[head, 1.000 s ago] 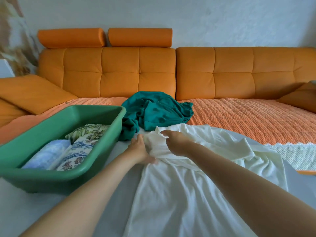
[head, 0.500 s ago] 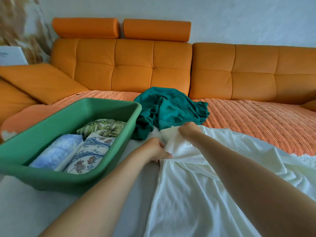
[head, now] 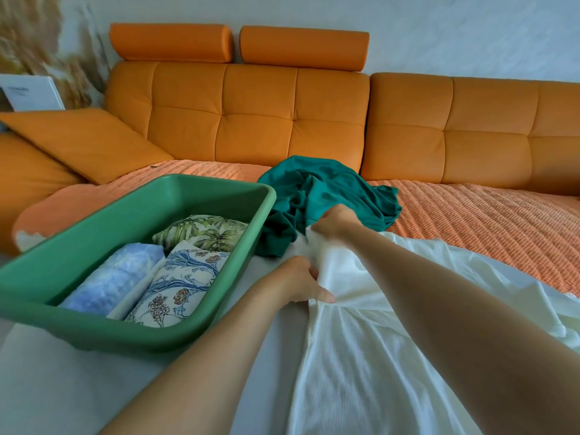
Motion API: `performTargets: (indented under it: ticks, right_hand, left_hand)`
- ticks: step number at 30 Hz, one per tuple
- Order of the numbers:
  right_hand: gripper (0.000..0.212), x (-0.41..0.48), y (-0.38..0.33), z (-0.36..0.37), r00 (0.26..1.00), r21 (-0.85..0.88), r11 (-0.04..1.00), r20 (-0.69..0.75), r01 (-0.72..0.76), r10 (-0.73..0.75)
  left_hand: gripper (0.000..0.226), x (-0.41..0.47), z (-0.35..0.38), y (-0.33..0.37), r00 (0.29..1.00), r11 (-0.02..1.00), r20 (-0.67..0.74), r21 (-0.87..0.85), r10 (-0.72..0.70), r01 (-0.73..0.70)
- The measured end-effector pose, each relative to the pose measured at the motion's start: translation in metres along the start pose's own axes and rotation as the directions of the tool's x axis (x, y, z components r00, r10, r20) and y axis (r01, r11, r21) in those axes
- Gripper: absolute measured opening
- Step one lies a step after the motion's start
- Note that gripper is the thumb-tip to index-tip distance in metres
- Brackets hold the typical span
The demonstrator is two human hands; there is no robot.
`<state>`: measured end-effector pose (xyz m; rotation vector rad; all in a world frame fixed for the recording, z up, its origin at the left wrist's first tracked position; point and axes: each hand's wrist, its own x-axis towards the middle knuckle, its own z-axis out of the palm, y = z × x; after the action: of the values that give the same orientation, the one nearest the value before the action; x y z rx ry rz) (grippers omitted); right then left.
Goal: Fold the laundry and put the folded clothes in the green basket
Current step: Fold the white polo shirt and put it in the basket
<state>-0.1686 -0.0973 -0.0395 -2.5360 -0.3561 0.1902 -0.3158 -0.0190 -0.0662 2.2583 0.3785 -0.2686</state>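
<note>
The left hand [head: 302,281] is gripping the near edge of a white garment [head: 361,365], its fingers curled round a bunched fold and the thumb pressing on top. Just beyond it the right hand [head: 337,222] is pinching the same garment at its far corner, fingers closed on the cloth, so both hands are holding one edge of it. The white garment is lying spread over a pale grey surface [head: 62,390] and trailing off to the right. Touching its far corner, a crumpled teal garment [head: 332,189] is lying in a heap, partly against the green basket [head: 135,337]. The basket is sitting to the left of the hands and is holding three folded pieces side by side: a pale blue one [head: 116,277], a blue floral one [head: 183,285] and, behind them, a leaf-print one [head: 204,232]. Behind everything an orange sofa [head: 251,120] is standing, its seat under a ribbed orange cover [head: 470,224], with an orange cushion [head: 84,139] leaning at the left.
</note>
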Motion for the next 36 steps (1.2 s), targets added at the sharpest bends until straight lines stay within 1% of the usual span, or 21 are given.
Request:
performTargets:
  ticks: [1,3,6,7,8,9,10,12,14,16,18,20,22,23,25,26,27,29,31,33,36]
  right_hand:
    - [0.035,0.003,0.003,-0.004,0.996,0.117,0.992,-0.063,-0.048,0.056]
    - [0.031,0.005,0.011,-0.009,0.982,0.184,0.976,-0.128,-0.114,0.139]
    - [0.026,0.003,0.02,-0.005,0.974,0.282,0.945,-0.106,-0.163,0.2]
    - [0.018,0.003,0.022,-0.003,0.977,0.335,0.929,-0.088,-0.156,0.196]
    - [0.008,0.003,0.024,0.0,0.983,0.389,0.912,-0.066,-0.133,0.171]
    - [0.011,0.002,0.027,0.002,0.99,0.431,0.897,-0.042,-0.101,0.132]
    - [0.021,0.003,0.028,0.003,0.997,0.444,0.894,-0.006,-0.065,0.075]
    - [0.042,0.001,0.024,0.0,0.988,0.455,0.89,0.142,-0.018,-0.053]
    - [0.053,0.001,0.02,-0.003,0.964,0.57,0.821,0.225,-0.012,-0.142]
    - [0.049,-0.001,0.018,-0.008,0.984,0.616,0.787,0.145,-0.01,-0.101]
    - [0.045,-0.006,0.023,-0.014,0.998,0.516,0.855,0.021,0.045,-0.065]
    - [0.051,-0.013,0.037,-0.021,0.993,0.367,0.922,-0.05,0.122,-0.111]
    - [0.052,-0.026,0.055,-0.028,0.981,0.223,0.958,-0.11,0.18,-0.159]
    - [0.046,-0.032,0.066,-0.03,0.97,0.14,0.967,-0.149,0.211,-0.19]
    - [0.029,-0.044,0.088,-0.032,0.934,-0.03,0.954,-0.194,0.3,-0.3]
    - [0.023,-0.05,0.099,-0.033,0.921,-0.098,0.935,-0.166,0.34,-0.353]
    - [0.019,-0.055,0.11,-0.033,0.916,-0.166,0.916,-0.107,0.366,-0.385]
    - [0.024,-0.063,0.13,-0.035,0.927,-0.322,0.875,0.024,0.361,-0.374]
    - [0.031,-0.069,0.147,-0.038,0.943,-0.38,0.866,0.059,0.325,-0.328]
    - [0.033,-0.072,0.157,-0.045,0.949,-0.356,0.884,0.034,0.304,-0.313]
    - [0.041,-0.08,0.166,-0.063,0.955,-0.37,0.883,0.037,0.288,-0.296]
  left_hand:
    - [0.045,0.0,0.001,0.001,1.0,1.0,-0.004,0.019,-0.008,0.008]
    - [0.047,0.0,0.0,0.005,0.999,0.997,-0.022,0.067,-0.026,0.028]
    - [0.063,-0.004,-0.005,0.014,0.995,0.973,-0.04,0.211,-0.086,0.093]
    - [0.068,-0.003,-0.005,0.016,0.994,0.96,-0.03,0.257,-0.106,0.11]
    - [0.072,-0.003,-0.006,0.018,0.993,0.951,-0.019,0.284,-0.12,0.121]
    - [0.079,-0.003,-0.006,0.019,0.991,0.945,-0.017,0.3,-0.129,0.128]
    - [0.09,-0.002,-0.006,0.02,0.992,0.945,-0.017,0.304,-0.125,0.124]
    - [0.104,-0.001,-0.005,0.019,0.997,0.968,-0.015,0.239,-0.079,0.08]
    - [0.094,0.001,-0.004,0.015,0.998,0.991,-0.059,0.131,-0.006,0.014]
    - [0.079,0.003,-0.005,0.012,0.997,0.988,-0.072,0.156,0.0,0.012]
    - [0.074,0.004,-0.005,0.015,0.997,0.968,-0.068,0.244,-0.047,0.062]
    - [0.063,0.003,-0.002,0.023,0.978,0.939,-0.209,0.337,-0.002,0.074]
    - [0.05,0.007,0.004,0.031,0.907,0.914,-0.369,0.404,0.204,-0.042]
    - [0.046,0.01,0.009,0.033,0.862,0.884,-0.39,0.449,0.325,-0.13]
    - [0.046,0.02,0.019,0.033,0.831,0.793,-0.287,0.548,0.476,-0.265]
    - [0.048,0.026,0.023,0.03,0.857,0.77,-0.203,0.568,0.473,-0.291]
    - [0.054,0.031,0.028,0.024,0.9,0.764,-0.118,0.582,0.42,-0.28]
    - [0.068,0.038,0.034,0.01,0.964,0.77,-0.023,0.607,0.264,-0.197]
    - [0.073,0.04,0.036,0.004,0.986,0.766,-0.002,0.63,0.166,-0.128]
    - [0.074,0.041,0.035,0.01,0.993,0.733,-0.002,0.674,0.122,-0.089]
    - [0.072,0.041,0.036,0.036,0.991,0.676,-0.085,0.737,0.103,-0.007]
